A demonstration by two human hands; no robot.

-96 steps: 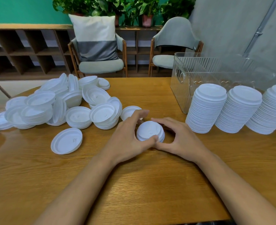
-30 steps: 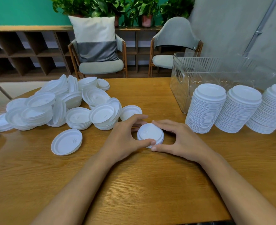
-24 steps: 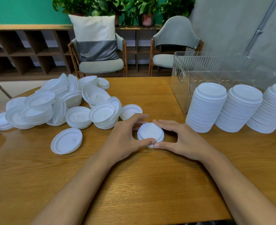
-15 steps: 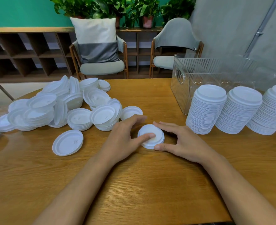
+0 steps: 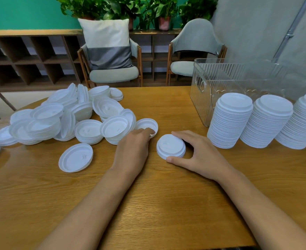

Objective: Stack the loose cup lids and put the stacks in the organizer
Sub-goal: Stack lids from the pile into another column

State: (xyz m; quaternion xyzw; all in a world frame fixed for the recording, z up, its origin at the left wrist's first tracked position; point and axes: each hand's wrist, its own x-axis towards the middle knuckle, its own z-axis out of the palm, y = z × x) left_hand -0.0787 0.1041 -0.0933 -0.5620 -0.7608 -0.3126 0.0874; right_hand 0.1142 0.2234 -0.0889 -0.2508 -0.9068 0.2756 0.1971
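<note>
Lid stack (image 5: 171, 146) within right hand (image 5: 201, 156) grip, left hand (image 5: 132, 147) at loose lid (image 5: 146, 124)

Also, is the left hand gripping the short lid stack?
No, only the right hand grips the short lid stack; the left hand reaches for a loose lid.

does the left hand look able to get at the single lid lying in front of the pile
Probably yes: the single lid lies on bare table beside the left hand, nothing between them.
</note>
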